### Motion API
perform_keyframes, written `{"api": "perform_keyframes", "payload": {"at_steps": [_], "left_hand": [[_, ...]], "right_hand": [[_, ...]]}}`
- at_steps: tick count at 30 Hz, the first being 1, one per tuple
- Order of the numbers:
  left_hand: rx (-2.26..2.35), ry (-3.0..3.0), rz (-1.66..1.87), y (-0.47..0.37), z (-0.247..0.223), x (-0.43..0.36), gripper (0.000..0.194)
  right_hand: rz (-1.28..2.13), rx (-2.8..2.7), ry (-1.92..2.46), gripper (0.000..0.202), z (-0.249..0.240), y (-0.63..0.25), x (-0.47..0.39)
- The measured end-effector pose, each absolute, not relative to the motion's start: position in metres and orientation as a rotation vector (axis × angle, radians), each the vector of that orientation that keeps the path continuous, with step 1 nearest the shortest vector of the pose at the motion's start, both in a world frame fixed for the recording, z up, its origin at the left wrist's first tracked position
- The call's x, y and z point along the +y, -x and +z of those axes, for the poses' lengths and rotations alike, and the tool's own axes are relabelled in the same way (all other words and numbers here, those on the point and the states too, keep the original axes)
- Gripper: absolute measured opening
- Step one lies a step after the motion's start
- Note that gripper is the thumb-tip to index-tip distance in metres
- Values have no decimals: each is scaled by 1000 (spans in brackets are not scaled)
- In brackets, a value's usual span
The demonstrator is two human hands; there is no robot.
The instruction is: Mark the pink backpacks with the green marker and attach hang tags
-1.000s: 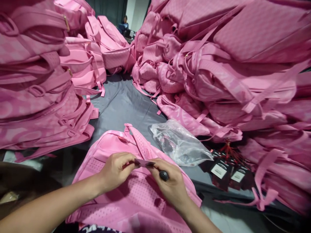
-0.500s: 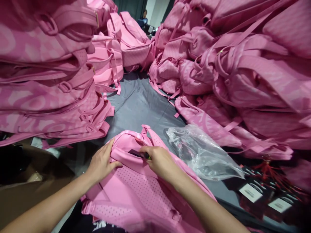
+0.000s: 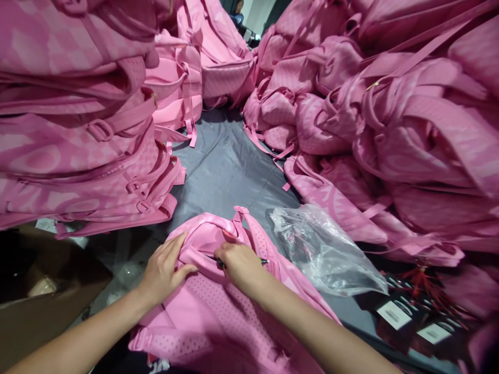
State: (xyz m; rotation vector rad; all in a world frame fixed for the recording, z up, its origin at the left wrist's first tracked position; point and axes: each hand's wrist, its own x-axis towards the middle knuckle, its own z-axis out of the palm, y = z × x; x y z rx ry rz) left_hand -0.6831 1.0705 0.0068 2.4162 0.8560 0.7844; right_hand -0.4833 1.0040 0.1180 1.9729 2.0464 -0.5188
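Observation:
A pink backpack (image 3: pixel 234 306) with a perforated back panel lies in front of me, tilted toward me. My left hand (image 3: pixel 166 267) grips its upper left edge, with the thumb on the padded rim and the fingers over the side. Near the top of the bag, my right hand (image 3: pixel 237 262) is closed around a dark tool (image 3: pixel 264 261) with a bit of green on it. The tool's front end is at the slit below the top edge, mostly hidden by the fabric and my fingers.
Stacks of pink backpacks rise on the left (image 3: pixel 74 150) and right (image 3: pixel 421 124) of the grey cloth (image 3: pixel 222 161). A clear plastic bag (image 3: pixel 323 254) lies right of the backpack. Black tags (image 3: pixel 393 314) with white labels and red tassels are at lower right. A cardboard box (image 3: pixel 50 322) stands lower left; a person (image 3: pixel 237 13) is far back.
My right hand has shifted slightly left and down along the slit, and less of the tool's dark front end shows while its rear end now sticks out. The view has shifted slightly.

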Motion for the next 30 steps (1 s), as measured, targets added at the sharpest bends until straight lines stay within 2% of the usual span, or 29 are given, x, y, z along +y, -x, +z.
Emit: {"api": "perform_keyframes", "payload": {"at_steps": [5, 10, 16, 18, 24, 28, 30], "left_hand": [[831, -2430, 857, 684, 4, 1075, 74], [814, -2481, 919, 685, 5, 1081, 68], [824, -2588, 889, 684, 14, 1083, 68], [856, -2606, 851, 684, 15, 1082, 67], [941, -2482, 755, 679, 6, 1080, 68], [947, -2306, 674, 672, 10, 1076, 66], [971, -2209, 557, 668, 18, 1075, 71]], "right_hand": [[-534, 2086, -2019, 20, 124, 483, 1015], [-691, 2330, -2044, 22, 111, 498, 1040], [-379, 2522, -1761, 19, 122, 493, 1036], [-310, 2427, -1661, 21, 131, 483, 1020], [-329, 1877, -1796, 24, 137, 450, 984], [-215, 1959, -1807, 26, 137, 454, 983], [-131, 2106, -1923, 30, 135, 449, 970]]}}
